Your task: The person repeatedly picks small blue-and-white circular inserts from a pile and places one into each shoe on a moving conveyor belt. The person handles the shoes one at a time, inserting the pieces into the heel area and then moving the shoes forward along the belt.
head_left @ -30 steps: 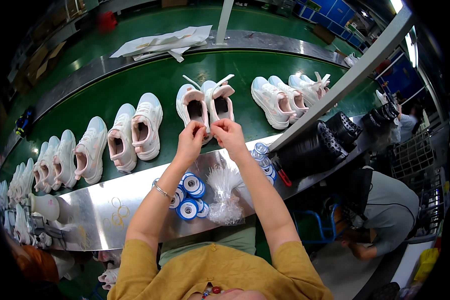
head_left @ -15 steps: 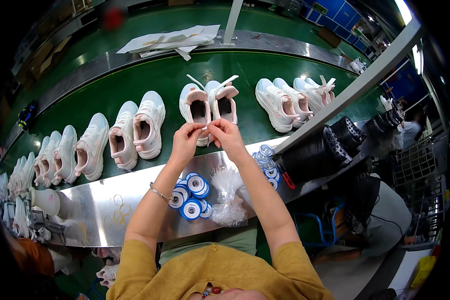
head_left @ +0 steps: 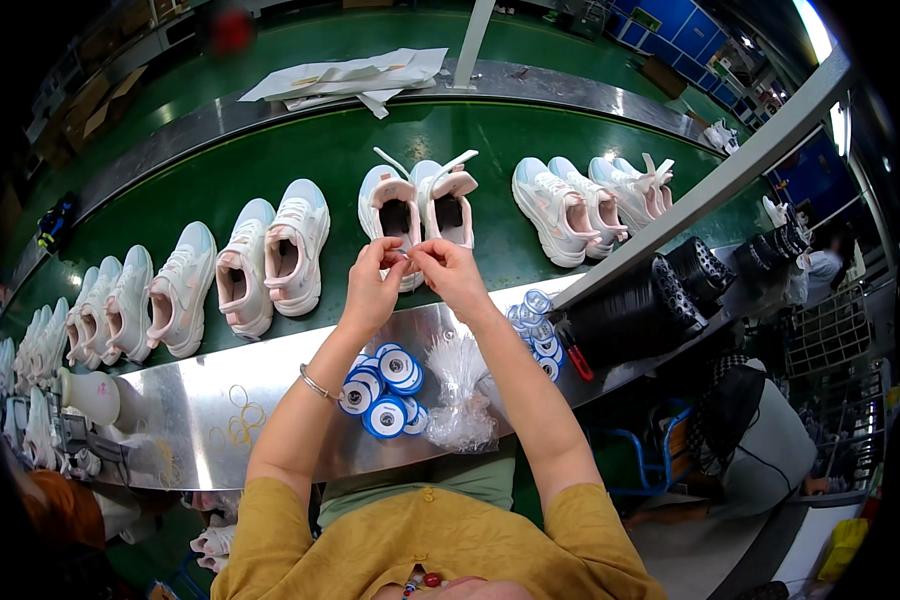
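My left hand [head_left: 372, 283] and my right hand [head_left: 444, 270] meet fingertip to fingertip just in front of a pair of white and pink sneakers [head_left: 417, 205] on the green conveyor belt [head_left: 330, 150]. Between the fingertips is something tiny and thin; what it is cannot be told. The pair's tongues stand up. A bracelet circles my left wrist. Below my hands, on the steel ledge [head_left: 200, 400], lie several blue and white tape rolls [head_left: 382, 388] and a clear plastic bag [head_left: 462, 395].
More sneaker pairs line the belt: one left [head_left: 270, 255], others further left [head_left: 120, 305], two pairs right [head_left: 585, 195]. White paper sheets [head_left: 345, 75] lie beyond the belt. Black spools [head_left: 660, 290] and more tape rolls [head_left: 538, 325] sit right. Another person [head_left: 770, 440] is at lower right.
Both hands have drawn back from the sneakers' tongues toward me and now pinch together in front of the pair. The pair has slid slightly right along the belt.
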`<state>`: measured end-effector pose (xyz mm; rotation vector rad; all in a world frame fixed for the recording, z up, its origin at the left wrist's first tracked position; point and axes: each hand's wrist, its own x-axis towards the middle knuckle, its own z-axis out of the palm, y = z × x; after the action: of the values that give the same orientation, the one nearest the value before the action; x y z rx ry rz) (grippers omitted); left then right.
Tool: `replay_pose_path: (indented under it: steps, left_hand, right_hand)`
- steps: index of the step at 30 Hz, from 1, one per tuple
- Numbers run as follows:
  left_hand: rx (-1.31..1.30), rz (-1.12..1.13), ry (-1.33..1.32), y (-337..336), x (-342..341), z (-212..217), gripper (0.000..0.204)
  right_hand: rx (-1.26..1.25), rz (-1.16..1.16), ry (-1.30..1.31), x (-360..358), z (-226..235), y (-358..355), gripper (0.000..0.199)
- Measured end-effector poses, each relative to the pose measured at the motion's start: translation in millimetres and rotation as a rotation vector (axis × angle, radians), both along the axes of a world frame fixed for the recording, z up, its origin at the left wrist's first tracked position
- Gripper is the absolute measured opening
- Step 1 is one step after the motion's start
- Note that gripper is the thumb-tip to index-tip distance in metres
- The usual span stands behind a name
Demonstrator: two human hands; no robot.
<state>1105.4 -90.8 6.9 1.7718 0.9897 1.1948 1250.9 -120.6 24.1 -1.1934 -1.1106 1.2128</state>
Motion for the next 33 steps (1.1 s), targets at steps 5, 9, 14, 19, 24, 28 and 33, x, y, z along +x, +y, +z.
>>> replay_pose_path:
  steps: [5, 9, 14, 19, 24, 28, 33]
  left_hand:
    - [0.021, 0.011, -0.013, -3.1, 4.1, 5.6, 0.02]
    - [0.035, 0.059, -0.047, -3.4, 6.5, 2.1, 0.017]
    - [-0.026, 0.081, -0.099, -4.6, 9.5, 3.9, 0.014]
    - [-0.086, 0.055, -0.142, -2.6, 12.3, 3.3, 0.013]
    - [-0.122, 0.04, -0.203, -0.3, 10.4, -1.7, 0.013]
    - [-0.124, 0.041, -0.24, 5.7, 8.0, -8.4, 0.013]
    - [-0.088, 0.052, -0.137, 7.0, 3.3, -6.1, 0.018]
  right_hand:
    - [0.022, 0.004, -0.023, 2.6, -3.4, 1.4, 0.014]
    - [-0.007, -0.003, 0.007, 1.7, -3.9, 3.0, 0.012]
    - [-0.179, 0.035, 0.261, 10.3, -4.2, 0.7, 0.01]
    - [-0.2, 0.041, 0.356, 11.3, -1.1, 2.2, 0.008]
    - [-0.207, 0.08, 0.322, 11.6, -2.2, 7.9, 0.008]
    - [-0.201, 0.113, 0.283, 7.4, 1.3, 14.1, 0.009]
    - [-0.185, 0.085, 0.082, 12.9, 0.6, 10.3, 0.01]
